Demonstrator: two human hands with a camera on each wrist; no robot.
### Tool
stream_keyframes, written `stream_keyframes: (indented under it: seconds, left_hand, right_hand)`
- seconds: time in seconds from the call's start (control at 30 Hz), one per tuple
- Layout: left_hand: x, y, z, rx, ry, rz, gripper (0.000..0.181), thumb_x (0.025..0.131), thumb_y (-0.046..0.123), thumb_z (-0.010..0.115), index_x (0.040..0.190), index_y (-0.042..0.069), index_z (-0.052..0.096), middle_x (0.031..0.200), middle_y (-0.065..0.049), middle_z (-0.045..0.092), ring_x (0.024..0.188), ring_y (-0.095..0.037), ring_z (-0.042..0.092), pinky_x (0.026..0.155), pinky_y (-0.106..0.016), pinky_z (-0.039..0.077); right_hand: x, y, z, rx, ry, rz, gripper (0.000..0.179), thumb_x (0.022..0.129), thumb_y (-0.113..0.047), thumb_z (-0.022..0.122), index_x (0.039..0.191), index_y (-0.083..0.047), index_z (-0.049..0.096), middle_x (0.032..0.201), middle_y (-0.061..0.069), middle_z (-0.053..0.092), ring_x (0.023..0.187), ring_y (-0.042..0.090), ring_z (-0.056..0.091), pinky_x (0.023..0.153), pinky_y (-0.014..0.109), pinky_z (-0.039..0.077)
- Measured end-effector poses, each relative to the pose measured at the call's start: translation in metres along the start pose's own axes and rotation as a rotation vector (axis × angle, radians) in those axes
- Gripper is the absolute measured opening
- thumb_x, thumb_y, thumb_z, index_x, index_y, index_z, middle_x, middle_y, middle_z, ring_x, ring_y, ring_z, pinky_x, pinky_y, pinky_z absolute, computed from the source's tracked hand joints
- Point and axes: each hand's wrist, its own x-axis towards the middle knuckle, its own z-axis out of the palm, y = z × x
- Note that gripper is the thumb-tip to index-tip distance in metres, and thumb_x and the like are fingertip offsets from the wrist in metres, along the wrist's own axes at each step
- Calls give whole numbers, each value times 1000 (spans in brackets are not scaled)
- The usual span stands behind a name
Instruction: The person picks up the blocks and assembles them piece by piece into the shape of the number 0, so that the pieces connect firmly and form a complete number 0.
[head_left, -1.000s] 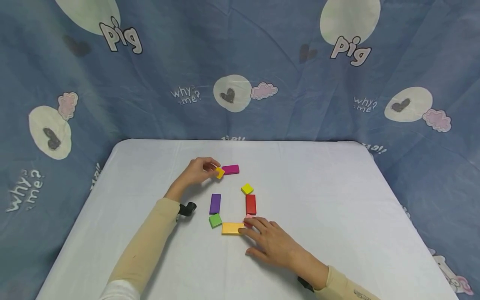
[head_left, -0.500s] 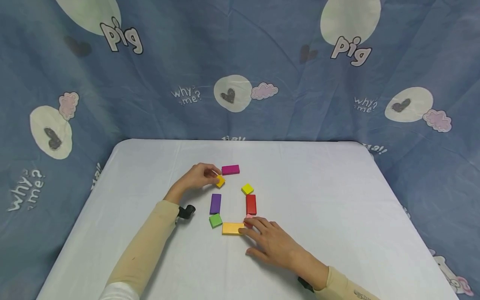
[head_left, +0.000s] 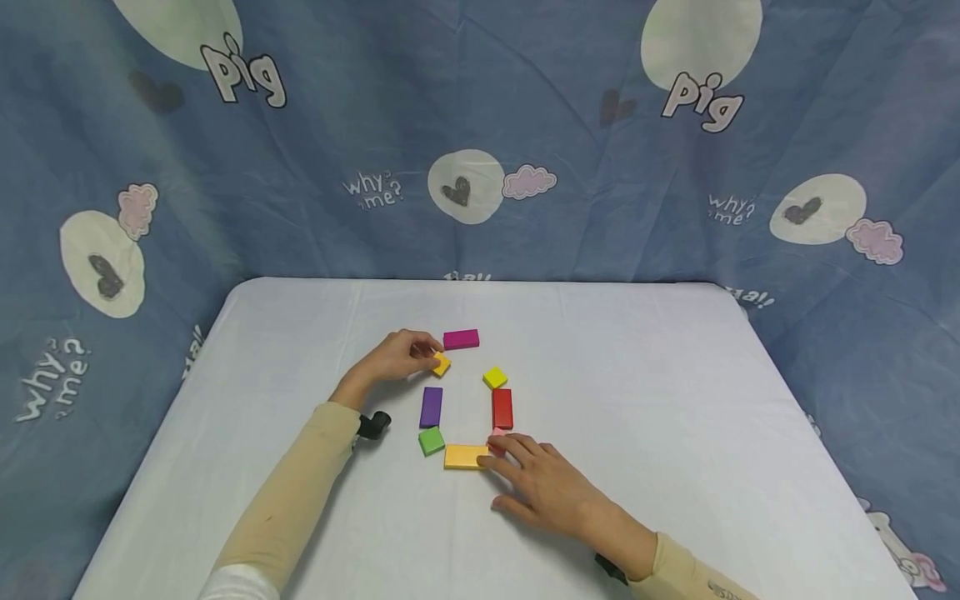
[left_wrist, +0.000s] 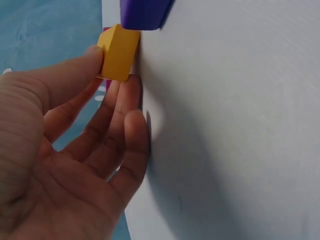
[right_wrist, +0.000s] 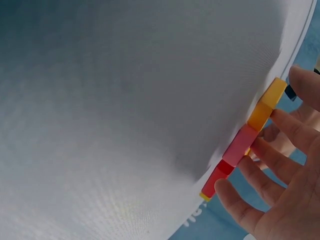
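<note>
My left hand point(head_left: 396, 357) pinches a small yellow-orange square block point(head_left: 442, 364) between thumb and fingers, just below and left of a magenta rectangular block point(head_left: 461, 339). In the left wrist view that block point(left_wrist: 120, 54) is tilted at the tips of my thumb and fingers. My right hand point(head_left: 551, 490) is spread with relaxed fingers; its fingertips touch the orange rectangular block point(head_left: 462, 457) and the pink block point(right_wrist: 240, 145), which the hand mostly hides in the head view. A red rectangular block point(head_left: 502, 408) lies above the pink one, with a yellow square block point(head_left: 494, 377) at its far end.
On the left side a purple rectangular block point(head_left: 431, 407) lies above a green square block point(head_left: 431, 441), near the orange one. All lie on a white-covered table point(head_left: 675, 400). A blue printed curtain point(head_left: 300, 225) hangs behind and at both sides.
My left hand has brought the yellow-orange block toward the front, away from the magenta block's left end; over the last half second it barely shifts. My right hand stays in place.
</note>
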Motion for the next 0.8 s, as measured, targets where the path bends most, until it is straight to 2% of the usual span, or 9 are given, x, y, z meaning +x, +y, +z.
stream_keyframes:
  seconds: [0.2,0.33,0.53,0.8]
  left_hand:
    - [-1,-1,2,31,-17,28,17,91,8,68,107,3,69,96,-5,66,85,-20,58,80,-34,50]
    - [0,-2,3,40,-21,24,17,91,8,68,107,3,69,96,-5,66,83,-19,57,78,-32,50]
    - [0,-2,4,41,-33,14,18,91,8,68,108,4,71,99,-4,68,84,-18,59,79,-33,50]
    - [-2,0,5,28,-63,35,18,90,8,69,107,4,72,98,-3,70,82,-17,60,77,-31,51]
  right_hand:
    - [0,0,0,11,18,-9,55,95,-49,59,143,-25,46,149,2,40,134,22,38,97,45,45]
    - [-1,0,0,16,26,-15,55,94,-48,60,143,-24,47,148,3,41,133,22,38,96,44,45]
    - [-1,1,-1,19,32,-20,55,94,-47,60,142,-24,47,148,3,41,133,22,38,96,45,45]
    - [-1,0,-1,19,32,-20,54,95,-48,60,142,-25,47,148,3,41,133,21,38,96,45,45]
